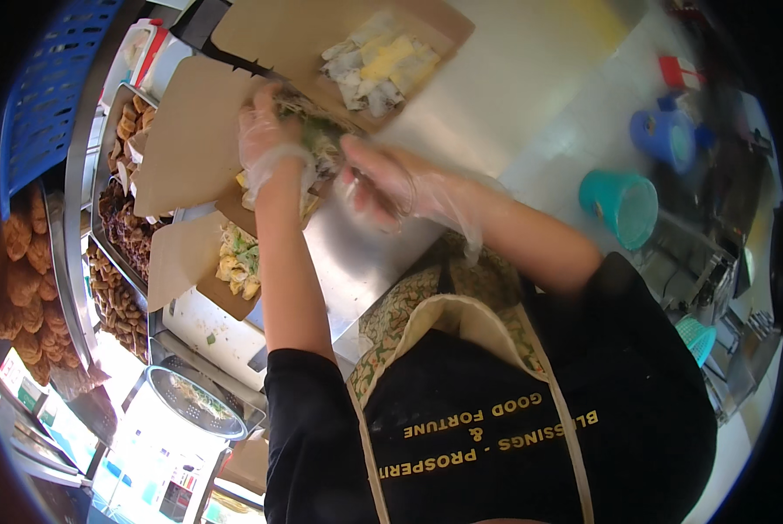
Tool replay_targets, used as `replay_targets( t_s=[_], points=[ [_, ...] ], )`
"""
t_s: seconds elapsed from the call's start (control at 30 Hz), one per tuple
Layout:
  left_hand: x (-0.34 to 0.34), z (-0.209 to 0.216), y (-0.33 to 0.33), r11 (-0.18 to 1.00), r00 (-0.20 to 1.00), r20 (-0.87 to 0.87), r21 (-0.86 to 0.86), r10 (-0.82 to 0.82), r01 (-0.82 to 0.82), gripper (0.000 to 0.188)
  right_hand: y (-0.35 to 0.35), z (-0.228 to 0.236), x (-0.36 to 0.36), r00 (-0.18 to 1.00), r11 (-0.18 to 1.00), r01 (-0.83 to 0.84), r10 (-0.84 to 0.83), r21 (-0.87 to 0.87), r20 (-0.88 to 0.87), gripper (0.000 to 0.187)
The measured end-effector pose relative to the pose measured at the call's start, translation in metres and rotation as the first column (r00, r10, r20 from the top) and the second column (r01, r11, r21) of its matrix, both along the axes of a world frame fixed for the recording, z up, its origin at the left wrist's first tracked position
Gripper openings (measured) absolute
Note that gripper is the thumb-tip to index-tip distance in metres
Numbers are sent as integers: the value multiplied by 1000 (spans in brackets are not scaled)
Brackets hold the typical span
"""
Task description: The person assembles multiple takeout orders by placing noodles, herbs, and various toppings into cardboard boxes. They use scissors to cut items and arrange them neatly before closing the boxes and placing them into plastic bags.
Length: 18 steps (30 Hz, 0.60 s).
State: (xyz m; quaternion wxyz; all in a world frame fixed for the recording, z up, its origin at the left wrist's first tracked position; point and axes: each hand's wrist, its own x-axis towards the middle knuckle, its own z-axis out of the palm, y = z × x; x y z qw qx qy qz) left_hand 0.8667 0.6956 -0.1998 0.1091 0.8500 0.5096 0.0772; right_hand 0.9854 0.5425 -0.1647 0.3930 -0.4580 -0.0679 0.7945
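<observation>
Head view: left hand (269,144) and right hand (378,183), both in clear gloves, meet over a heap of greens and chopped food (317,131) on brown paper (195,131) on the steel counter (496,96). Left fingers curl into the heap; right fingers look closed, contents blurred. Risk: loose pieces could spill off the paper if the heap shifts.

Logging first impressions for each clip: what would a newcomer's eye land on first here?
Two hands in clear plastic gloves, the left hand and right hand, meet over a heap of green and pale food at the centre of a steel counter. Open brown cardboard boxes surround them, one above with pale and yellow pieces, another lower left. At far left, trays of brown fried snacks stand beside a blue plastic basket.
</observation>
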Motion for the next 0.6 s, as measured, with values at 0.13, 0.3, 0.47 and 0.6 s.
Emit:
replay_targets(
  t_s=[0.13, 0.3, 0.47, 0.6],
  points=[
    [-23, 3, -13, 999, 995, -102, 54, 7, -2, 44, -31, -22, 3, 985, 992, -93, 80, 80, 151, 69],
    [-90, 65, -40, 879, 854, -216, -54, -474, 474, 51, -30, -42, -28, 983, 999, -37, 41, -24, 178, 70],
    [-200, 136, -64, 978, 986, -7, -130, -164, 162, 45, -68, 12, -70, 955, 926, -99, -13, 364, 295, 56],
    [-378, 155, -90, 976, 987, -79, -154, 142, -153, 37, -97, 23, -111, 941, 840, 31, -207, 542, 267, 62]
  ],
)
